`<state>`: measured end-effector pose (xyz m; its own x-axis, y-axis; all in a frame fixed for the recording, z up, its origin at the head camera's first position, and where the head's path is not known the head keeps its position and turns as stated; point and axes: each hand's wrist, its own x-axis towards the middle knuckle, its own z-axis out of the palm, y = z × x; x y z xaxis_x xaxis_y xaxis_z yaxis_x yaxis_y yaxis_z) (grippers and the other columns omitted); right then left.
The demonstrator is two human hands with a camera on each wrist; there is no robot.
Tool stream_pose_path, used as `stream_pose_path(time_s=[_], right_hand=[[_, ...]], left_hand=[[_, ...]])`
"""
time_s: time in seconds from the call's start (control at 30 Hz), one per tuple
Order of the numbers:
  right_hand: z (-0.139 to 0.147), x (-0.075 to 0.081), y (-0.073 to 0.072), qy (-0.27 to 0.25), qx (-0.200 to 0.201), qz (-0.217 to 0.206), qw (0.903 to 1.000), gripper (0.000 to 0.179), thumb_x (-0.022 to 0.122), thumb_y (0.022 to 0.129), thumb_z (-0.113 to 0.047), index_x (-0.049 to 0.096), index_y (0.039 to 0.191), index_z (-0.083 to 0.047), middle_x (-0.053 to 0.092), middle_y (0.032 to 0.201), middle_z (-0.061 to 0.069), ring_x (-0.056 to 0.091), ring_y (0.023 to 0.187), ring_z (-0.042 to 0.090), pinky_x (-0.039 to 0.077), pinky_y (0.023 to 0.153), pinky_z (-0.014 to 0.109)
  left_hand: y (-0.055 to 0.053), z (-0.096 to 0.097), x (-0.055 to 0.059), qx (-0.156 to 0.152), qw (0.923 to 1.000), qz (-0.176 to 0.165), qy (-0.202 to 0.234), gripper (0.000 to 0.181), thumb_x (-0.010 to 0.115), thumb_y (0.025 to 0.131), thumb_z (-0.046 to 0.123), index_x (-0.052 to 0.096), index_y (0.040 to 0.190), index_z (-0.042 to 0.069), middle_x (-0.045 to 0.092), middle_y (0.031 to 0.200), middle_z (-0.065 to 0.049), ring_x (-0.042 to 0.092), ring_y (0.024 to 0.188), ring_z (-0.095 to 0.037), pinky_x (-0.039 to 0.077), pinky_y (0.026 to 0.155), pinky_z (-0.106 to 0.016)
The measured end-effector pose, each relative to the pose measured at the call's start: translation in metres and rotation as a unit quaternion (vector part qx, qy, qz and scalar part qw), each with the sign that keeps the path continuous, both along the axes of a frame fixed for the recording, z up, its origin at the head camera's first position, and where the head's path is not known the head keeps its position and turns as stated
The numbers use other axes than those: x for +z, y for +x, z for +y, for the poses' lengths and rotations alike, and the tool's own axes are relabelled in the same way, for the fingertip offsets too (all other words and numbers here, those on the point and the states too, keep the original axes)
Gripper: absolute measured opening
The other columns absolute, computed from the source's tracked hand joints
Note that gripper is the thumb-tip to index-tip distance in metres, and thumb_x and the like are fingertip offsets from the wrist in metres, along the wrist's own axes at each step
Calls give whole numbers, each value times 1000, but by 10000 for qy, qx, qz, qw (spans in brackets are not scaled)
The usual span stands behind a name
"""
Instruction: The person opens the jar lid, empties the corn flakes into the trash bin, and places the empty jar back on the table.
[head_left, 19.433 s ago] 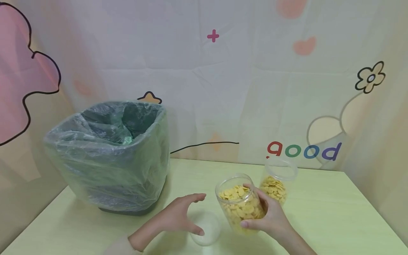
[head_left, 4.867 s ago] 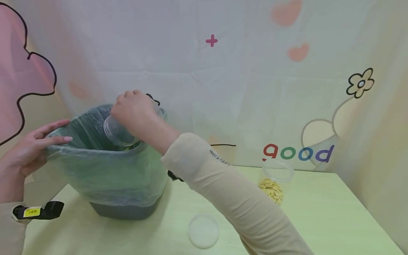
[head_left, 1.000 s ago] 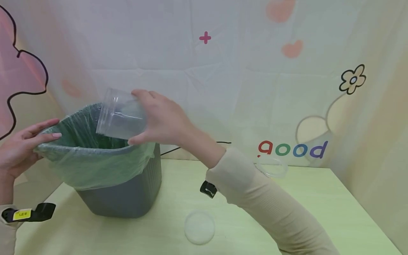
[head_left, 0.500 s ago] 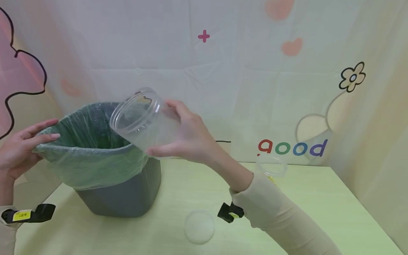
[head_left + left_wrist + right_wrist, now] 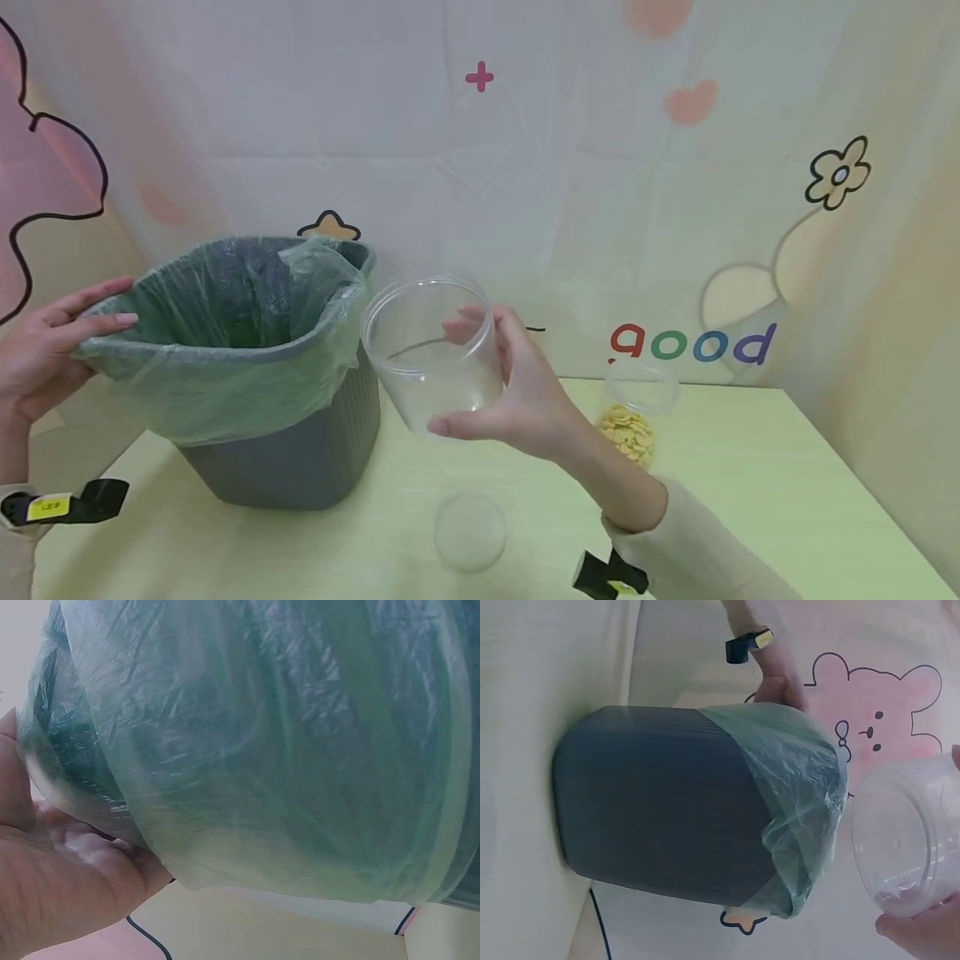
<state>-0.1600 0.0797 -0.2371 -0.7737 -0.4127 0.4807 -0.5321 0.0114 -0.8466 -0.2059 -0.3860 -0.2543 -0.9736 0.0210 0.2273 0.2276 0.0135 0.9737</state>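
Note:
My right hand (image 5: 528, 404) grips a clear plastic jar (image 5: 438, 396) round its side, just right of the bin. The jar leans with its open mouth up and toward the bin; its walls are see-through, with a few small crumbs inside near the mouth in the right wrist view. My left hand (image 5: 48, 354) holds the left rim of a grey trash bin (image 5: 292, 462), thumb over the edge and the other fingers partly hidden. A thin green plastic liner (image 5: 232, 387) hangs over the rim, its right part loose and folded inward.
A second clear jar (image 5: 643, 390), part filled with yellow cereal flakes (image 5: 628, 435), stands at the back right, partly behind my right forearm. A round clear lid (image 5: 470, 533) lies on the table (image 5: 405, 542) near the front. A printed cloth (image 5: 420, 192) hangs behind.
The jar, full of flakes at first and later tipped into the bin, has swung right and turned mouth up, emptied. My left hand has kept hold of the rim over the last second.

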Motion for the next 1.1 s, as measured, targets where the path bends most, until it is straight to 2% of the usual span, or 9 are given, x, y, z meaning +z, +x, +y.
stream_pose_path(time_s=[0.2,0.27,0.37,0.47,0.57,0.73,0.93,1.1], right_hand=[[17,-17,9,-270,164,222,9993,82,78,57,7,35,126,-1,49,126,11,44,122,21,33,100,43],[23,-23,10,-237,142,311,9991,81,79,57,6,36,125,-1,50,126,10,44,122,21,32,101,41],[35,-34,11,-18,-32,357,9994,81,81,56,4,38,125,-2,52,124,9,45,120,19,36,97,34],[46,-45,12,222,-256,320,9989,81,82,56,1,39,125,-2,53,123,9,47,118,18,38,94,26],[56,-55,13,366,-357,213,9985,79,83,57,-1,40,123,-1,54,122,10,49,115,20,39,93,24],[67,-73,14,525,-399,18,9978,78,84,58,-4,40,122,-1,55,122,11,52,113,20,40,93,26],[79,-98,15,669,-289,-14,9973,77,83,59,-4,40,122,0,53,123,15,50,115,12,36,95,18],[89,-116,15,897,-345,-154,9952,76,83,59,-7,42,122,0,53,120,16,50,113,10,36,93,16]], left_hand=[[2,-2,0,-93,9997,6,228,41,45,94,2,50,127,26,36,119,6,49,87,-6,45,65,-21],[3,-2,0,-86,9997,4,238,41,45,94,2,50,127,26,36,119,5,49,87,-6,45,64,-21],[4,-2,0,-76,9998,3,158,42,45,94,2,48,128,26,35,119,6,48,89,-6,45,65,-20],[4,-2,0,-80,9999,2,118,43,45,94,2,47,129,26,35,120,6,46,91,-5,45,66,-20],[4,-3,0,-34,10000,2,72,44,45,94,2,46,130,26,35,121,7,44,92,-4,45,66,-19],[5,-4,-2,-18,10000,21,20,45,44,94,0,45,131,25,34,122,8,43,93,-3,45,66,-19],[6,3,2,84,9996,-8,-253,43,46,94,5,42,132,26,33,122,10,40,94,-5,43,66,-16],[6,9,7,-40,10000,-15,-26,40,46,94,2,47,126,26,34,119,11,42,90,-5,43,65,-18]])
